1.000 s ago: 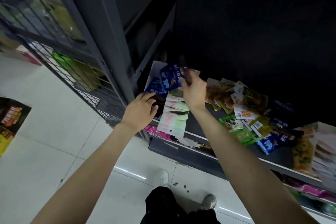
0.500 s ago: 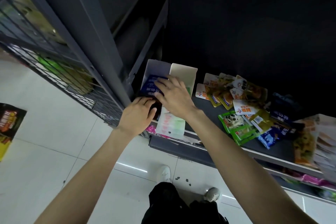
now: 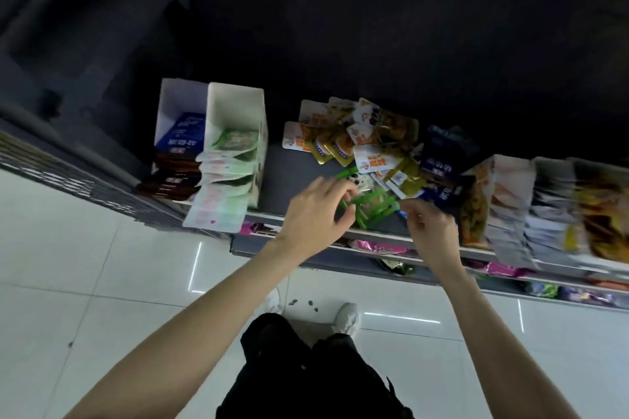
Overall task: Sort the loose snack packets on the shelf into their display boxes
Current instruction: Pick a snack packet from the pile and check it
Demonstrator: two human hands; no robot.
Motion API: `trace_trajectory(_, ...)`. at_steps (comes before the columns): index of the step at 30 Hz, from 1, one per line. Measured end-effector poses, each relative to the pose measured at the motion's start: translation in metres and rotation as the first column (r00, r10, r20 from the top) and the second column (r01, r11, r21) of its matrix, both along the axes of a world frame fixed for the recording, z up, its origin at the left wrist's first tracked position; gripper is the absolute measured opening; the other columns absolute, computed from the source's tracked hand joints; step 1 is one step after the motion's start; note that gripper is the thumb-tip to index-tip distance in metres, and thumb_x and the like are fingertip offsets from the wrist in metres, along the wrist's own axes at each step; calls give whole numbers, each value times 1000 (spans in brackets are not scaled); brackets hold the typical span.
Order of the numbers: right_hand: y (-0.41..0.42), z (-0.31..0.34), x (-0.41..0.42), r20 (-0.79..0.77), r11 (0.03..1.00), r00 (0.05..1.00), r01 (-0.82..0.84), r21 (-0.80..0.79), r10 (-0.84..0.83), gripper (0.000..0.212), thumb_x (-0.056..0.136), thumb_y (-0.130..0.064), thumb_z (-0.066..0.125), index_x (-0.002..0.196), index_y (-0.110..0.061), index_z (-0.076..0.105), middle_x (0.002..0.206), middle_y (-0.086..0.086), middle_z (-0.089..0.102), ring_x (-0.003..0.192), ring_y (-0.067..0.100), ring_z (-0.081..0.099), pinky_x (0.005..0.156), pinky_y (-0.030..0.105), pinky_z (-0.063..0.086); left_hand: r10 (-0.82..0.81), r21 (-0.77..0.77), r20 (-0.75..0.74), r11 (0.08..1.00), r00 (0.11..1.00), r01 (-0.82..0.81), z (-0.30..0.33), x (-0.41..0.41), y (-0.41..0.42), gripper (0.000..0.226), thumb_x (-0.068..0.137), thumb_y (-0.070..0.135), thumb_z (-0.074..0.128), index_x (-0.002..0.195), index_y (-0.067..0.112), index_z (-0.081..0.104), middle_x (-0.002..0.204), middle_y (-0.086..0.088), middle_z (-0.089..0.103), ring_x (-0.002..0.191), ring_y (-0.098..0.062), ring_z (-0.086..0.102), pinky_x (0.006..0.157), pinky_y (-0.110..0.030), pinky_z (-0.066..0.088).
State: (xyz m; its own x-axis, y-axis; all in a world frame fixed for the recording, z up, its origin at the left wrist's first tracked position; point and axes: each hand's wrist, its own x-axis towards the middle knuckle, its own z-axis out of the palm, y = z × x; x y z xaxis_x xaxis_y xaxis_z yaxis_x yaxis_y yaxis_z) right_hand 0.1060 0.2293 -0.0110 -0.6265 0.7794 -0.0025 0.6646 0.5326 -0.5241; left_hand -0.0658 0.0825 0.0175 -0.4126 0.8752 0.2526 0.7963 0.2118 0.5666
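- Grey shelf (image 3: 272, 177) in a dim store aisle, glossy white floor tiles (image 3: 112, 269) below it; loose snack packets lie mid-shelf between display boxes.
- Green packets (image 3: 372, 209) sit at the shelf's front edge, overlapping one another; motion blur hides their print.
- Left hand (image 3: 315, 214) has its fingers curled round the left end of the green packets, fingertips touching them; whether the packets are lifted cannot be told.
- Right hand (image 3: 430, 224) is at the right end of the same packets, thumb and forefinger drawn together as in a pinch; blur prevents confirming contact.
- Loose orange-and-white packets (image 3: 343, 139) are heaped just behind the green ones, with dark blue packets (image 3: 442, 156) to their right.
- White display box (image 3: 235, 112) at the left holds pale green-and-pink packets (image 3: 221, 194) in a row that spills over its front.
- Second box (image 3: 175, 102), touching it on the left, holds a blue packet (image 3: 185, 133) above dark brown ones (image 3: 170, 177).
- Filled display boxes (image 3: 544, 211) stand at the right.
- Lower shelf (image 3: 377, 247) carries pink packets.
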Motion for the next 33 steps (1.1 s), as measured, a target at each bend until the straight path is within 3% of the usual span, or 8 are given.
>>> trace_trajectory(3,38,-8,13,181,998,983,0,62,-12,31,88,-3,54,116,-10,65,117,13,63,107,32,58,82,39,50,14,-329,41,944,999,1,-37,19,46,38,90,34,54,125,21,50,124,2,55,114,-17,50,84,-34,51)
trace_trajectory(5,61,-15,15,267,987,962,-90,134,51,36,87,-3,53,123,-7,60,129,15,55,118,34,47,96,42,43,40,-435,28,900,999,-24,-56,30,66,43,91,35,52,131,22,45,132,-1,49,122,-19,44,95,-35,44)
trace_trajectory(11,111,-35,-11,544,977,831,-195,88,117,64,92,-20,49,148,-15,19,151,19,18,138,41,14,115,45,16,162,-527,-6,838,987,-141,-88,46,87,54,89,38,54,138,24,37,143,0,38,133,-21,33,107,-40,31)
trace_trajectory(16,107,-55,-26,499,974,845,-105,-200,194,73,93,-29,50,151,-18,7,157,13,2,142,41,3,116,48,15,181,-520,-13,839,983,-162,-95,47,85,52,93,39,48,142,27,35,149,4,33,137,-21,29,108,-41,30)
trace_trajectory(20,61,-59,-15,394,944,860,-270,-190,326,68,89,-17,51,149,-26,21,158,3,6,144,30,4,115,52,16,246,-412,81,891,966,-193,-95,41,80,40,92,33,52,129,18,51,136,0,50,123,-20,48,99,-35,40)
trace_trajectory(24,33,-59,-8,310,932,879,-345,-114,363,54,86,-16,51,138,-27,42,150,-1,29,137,24,24,110,51,25,346,-342,176,900,922,-272,-87,37,66,28,90,30,59,112,14,57,115,-2,59,104,-20,56,81,-29,44)
trace_trajectory(28,32,-54,-22,177,976,969,-192,106,171,41,88,-26,58,128,-14,53,129,10,51,117,34,44,95,49,40,308,-354,201,908,930,-224,-81,32,51,39,88,33,61,122,16,53,118,-4,57,109,-23,53,86,-35,46)
trace_trajectory(33,32,-50,-63,504,982,850,-188,18,154,82,82,-55,61,143,-14,25,146,15,26,130,37,30,104,45,33,218,-502,143,857,965,-119,-79,25,52,57,91,34,55,142,19,35,119,-9,58,111,-27,53,89,-37,44)
